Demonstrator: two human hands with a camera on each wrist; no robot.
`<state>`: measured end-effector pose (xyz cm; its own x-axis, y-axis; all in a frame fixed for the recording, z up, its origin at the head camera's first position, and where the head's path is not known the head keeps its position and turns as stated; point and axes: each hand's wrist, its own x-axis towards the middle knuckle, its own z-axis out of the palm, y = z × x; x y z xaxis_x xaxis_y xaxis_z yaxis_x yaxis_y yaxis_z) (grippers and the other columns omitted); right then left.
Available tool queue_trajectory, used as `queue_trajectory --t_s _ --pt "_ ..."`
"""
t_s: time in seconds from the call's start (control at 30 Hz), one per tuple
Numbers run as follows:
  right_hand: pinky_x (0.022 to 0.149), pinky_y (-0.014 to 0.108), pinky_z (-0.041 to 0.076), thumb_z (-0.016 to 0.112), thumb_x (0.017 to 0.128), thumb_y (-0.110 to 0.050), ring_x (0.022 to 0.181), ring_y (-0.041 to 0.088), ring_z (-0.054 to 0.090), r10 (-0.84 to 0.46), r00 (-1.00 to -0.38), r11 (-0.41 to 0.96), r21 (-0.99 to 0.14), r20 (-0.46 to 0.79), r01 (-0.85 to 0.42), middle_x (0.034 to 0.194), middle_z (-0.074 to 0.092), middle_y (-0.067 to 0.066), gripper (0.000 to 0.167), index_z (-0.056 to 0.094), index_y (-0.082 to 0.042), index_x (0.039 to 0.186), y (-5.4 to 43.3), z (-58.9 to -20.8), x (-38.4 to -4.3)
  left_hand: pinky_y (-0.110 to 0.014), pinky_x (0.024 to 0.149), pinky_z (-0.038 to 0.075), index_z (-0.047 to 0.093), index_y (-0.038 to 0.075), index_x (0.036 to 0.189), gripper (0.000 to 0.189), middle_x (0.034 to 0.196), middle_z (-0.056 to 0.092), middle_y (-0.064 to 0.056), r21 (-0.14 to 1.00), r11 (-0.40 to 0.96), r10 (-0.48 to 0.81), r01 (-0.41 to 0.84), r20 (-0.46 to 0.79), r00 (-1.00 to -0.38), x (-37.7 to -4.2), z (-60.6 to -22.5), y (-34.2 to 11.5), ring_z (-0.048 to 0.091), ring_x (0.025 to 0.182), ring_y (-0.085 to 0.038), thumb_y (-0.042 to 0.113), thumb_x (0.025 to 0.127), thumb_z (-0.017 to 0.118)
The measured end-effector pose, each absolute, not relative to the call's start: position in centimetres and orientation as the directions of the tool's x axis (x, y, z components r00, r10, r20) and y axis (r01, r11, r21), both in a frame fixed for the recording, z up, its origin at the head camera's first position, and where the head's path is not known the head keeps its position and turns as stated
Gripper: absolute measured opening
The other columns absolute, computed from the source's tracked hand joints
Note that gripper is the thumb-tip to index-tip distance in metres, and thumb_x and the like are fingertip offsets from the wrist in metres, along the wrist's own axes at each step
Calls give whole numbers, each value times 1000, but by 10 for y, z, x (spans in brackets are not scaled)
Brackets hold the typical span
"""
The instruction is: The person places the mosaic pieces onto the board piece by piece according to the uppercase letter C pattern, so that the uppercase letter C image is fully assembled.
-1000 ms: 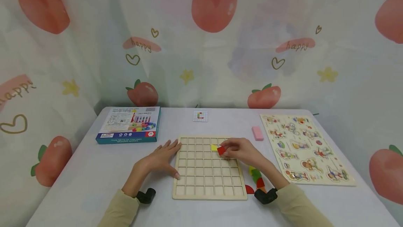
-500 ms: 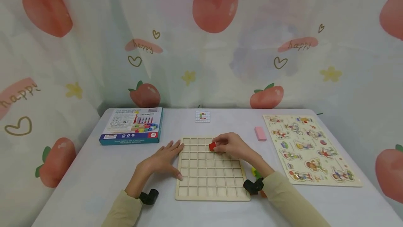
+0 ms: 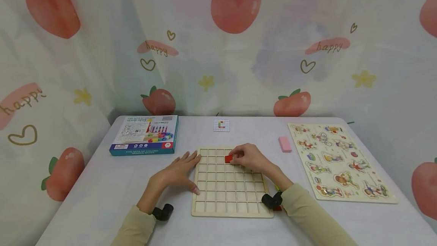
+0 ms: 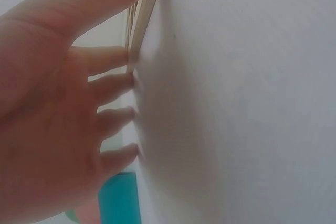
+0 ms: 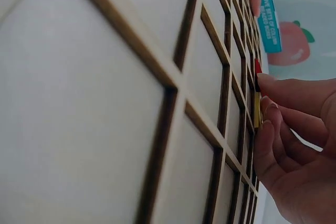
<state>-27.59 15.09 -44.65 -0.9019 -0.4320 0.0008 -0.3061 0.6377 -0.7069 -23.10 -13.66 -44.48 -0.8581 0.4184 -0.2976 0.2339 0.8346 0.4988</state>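
Observation:
A wooden grid board (image 3: 220, 187) lies flat on the table. My left hand (image 3: 177, 174) rests at its left side, fingers spread, with thumb and fingertips touching the edge; in the left wrist view the left hand (image 4: 63, 98) shows straight fingers. Over the board's upper part, my right hand (image 3: 250, 157) pinches a red square tile (image 3: 228, 159) at its right side, level with a cell in the second row. A yellow tile (image 5: 257, 109) sits right beside the red one in the right wrist view; the right hand hides it in the head view.
Behind the board lies a small pattern card (image 3: 221, 125). A boxed bead set (image 3: 146, 136) stands back left. To the right are a pink block (image 3: 285, 144) and a picture puzzle board (image 3: 338, 170). Loose coloured pieces (image 3: 277, 208) lie partly hidden under the right forearm.
My right hand has carried the red tile left, from over the yellow tile to the cell left of it, and lowered it there. The left hand has stayed at the board's edge.

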Motion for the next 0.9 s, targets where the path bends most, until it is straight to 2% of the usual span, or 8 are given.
queue_trajectory --t_s 0.17,0.4,0.67,0.9 --pt "64 23 46 80 86 -8 67 10 53 -451 -892 638 -692 21 -339 76 66 1 22 77 0 107 149 -444 -274 -59 129 7 30 12 163 116 173 18 -8 517 820 438 247 -286 -852 -229 -441 -137 6 161 -35 44 71 93" --pt "70 23 51 79 88 -7 76 9 60 -486 -872 620 -684 48 -384 85 71 2 25 75 0 112 158 -444 -270 -59 129 7 29 13 163 116 173 18 -8 505 829 432 241 -303 -850 -230 -442 -137 5 161 -34 44 71 92" --pt "76 23 54 75 93 -12 83 13 60 -454 -889 631 -686 51 -362 91 68 -4 20 76 -8 112 181 -438 -249 -59 129 8 26 11 164 116 173 15 -9 474 844 433 250 -327 -840 -231 -438 -136 4 161 -35 45 74 91" --pt "76 23 56 76 92 -11 83 12 63 -435 -897 637 -679 73 -364 95 72 -2 19 76 -7 110 207 -434 -235 -59 129 7 24 11 164 116 174 14 -10 475 846 429 242 -338 -837 -236 -439 -136 4 161 -36 45 75 90"
